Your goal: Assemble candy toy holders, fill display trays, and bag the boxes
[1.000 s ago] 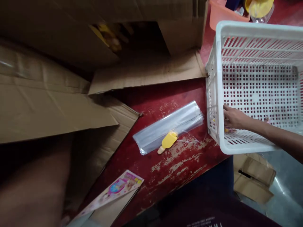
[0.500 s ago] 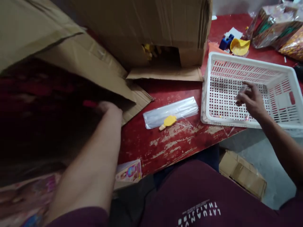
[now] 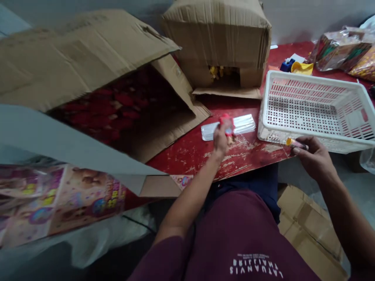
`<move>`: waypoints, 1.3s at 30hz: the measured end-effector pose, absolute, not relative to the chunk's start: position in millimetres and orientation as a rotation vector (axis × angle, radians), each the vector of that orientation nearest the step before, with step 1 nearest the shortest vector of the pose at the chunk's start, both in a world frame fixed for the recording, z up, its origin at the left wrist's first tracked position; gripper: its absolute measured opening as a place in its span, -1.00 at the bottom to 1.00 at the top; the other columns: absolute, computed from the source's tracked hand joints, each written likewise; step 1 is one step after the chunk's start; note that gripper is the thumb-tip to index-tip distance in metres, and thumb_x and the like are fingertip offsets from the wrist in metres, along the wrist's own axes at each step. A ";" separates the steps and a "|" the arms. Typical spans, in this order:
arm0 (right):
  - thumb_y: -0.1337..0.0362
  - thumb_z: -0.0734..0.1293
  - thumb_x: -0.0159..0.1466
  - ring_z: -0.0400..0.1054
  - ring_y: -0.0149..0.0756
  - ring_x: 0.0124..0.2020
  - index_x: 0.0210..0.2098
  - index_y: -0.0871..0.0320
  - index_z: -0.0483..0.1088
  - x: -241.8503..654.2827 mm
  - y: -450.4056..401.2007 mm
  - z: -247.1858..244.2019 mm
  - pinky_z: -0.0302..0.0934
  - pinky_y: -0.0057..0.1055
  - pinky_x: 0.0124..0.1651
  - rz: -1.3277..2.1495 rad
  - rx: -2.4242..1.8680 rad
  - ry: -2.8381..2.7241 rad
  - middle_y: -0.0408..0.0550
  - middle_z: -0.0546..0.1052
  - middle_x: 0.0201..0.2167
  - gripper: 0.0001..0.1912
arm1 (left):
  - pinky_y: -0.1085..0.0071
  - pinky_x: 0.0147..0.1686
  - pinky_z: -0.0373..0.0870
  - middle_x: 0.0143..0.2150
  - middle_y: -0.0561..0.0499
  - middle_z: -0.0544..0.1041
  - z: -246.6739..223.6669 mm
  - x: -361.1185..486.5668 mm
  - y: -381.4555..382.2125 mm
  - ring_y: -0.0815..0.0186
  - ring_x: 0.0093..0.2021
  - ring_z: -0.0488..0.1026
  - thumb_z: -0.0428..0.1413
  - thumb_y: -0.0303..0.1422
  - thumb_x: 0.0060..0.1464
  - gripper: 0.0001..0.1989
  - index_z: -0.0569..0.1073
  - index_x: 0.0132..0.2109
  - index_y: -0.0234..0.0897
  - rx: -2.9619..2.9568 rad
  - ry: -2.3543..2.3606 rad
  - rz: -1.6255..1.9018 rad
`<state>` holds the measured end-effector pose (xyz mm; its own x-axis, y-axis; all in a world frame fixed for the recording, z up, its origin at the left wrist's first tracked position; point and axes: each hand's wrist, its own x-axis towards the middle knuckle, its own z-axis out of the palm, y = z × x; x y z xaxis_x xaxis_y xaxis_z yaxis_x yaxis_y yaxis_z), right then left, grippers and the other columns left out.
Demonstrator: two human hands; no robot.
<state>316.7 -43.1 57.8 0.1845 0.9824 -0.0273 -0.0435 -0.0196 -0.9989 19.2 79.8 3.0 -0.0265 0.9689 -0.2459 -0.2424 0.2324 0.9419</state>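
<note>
My left hand (image 3: 220, 141) is closed on a red toy piece (image 3: 227, 121) with a wavy edge and a pale centre, slightly blurred. It is over a stack of clear plastic sleeves (image 3: 246, 123) on the red table. A tan tip (image 3: 231, 139) shows just below the red piece; I cannot tell which piece it belongs to. My right hand (image 3: 315, 156) pinches a small tube (image 3: 296, 144) with an orange-yellow end and a dark end, at the front rim of the white plastic basket (image 3: 318, 134).
At the left an open cardboard box (image 3: 96, 58) holds many red pieces (image 3: 117, 103). Behind stands another carton (image 3: 216, 43) with a cut opening showing yellow pieces (image 3: 216, 72). A blue tape dispenser (image 3: 287, 65), a yellow roll (image 3: 302, 68) and bagged goods (image 3: 336, 50) lie at the back right.
My left hand has come out of the left box with the red piece, over the sleeves. My right hand has risen from the basket to its front rim with the tube. The view has shifted.
</note>
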 end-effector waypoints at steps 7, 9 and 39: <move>0.03 0.50 0.27 0.52 -0.18 -0.09 0.04 0.07 0.54 268.2 -36.5 56.4 0.46 -0.27 -0.05 1.127 -1.259 -1.696 0.01 0.62 -0.05 -0.59 | 0.37 -0.31 0.35 -0.36 0.06 0.47 24.2 0.1 -37.1 0.33 -0.38 0.38 0.23 0.00 0.12 -0.59 0.48 -0.12 -0.26 1.468 1.176 0.819; 0.05 0.47 0.31 0.51 -0.16 -0.07 0.05 0.06 0.53 249.8 -28.1 55.9 0.43 -0.26 -0.02 1.119 -1.182 -1.879 0.00 0.62 -0.06 -0.63 | 0.34 -0.28 0.35 -0.38 0.05 0.45 33.3 -15.9 -39.5 0.31 -0.37 0.37 0.21 0.02 0.15 -0.59 0.48 -0.16 -0.27 1.554 1.217 0.730; -0.34 0.18 0.34 0.11 -0.44 -0.71 -0.48 0.15 0.33 191.6 -22.9 9.9 0.02 -0.42 -0.61 2.127 -1.579 -1.602 -0.17 0.34 -0.65 -0.33 | 0.30 -0.23 0.40 0.03 -0.15 0.57 15.9 -50.5 -36.2 0.09 -0.07 0.56 0.15 -0.27 0.27 -0.72 0.45 0.07 -0.25 2.315 1.128 -0.098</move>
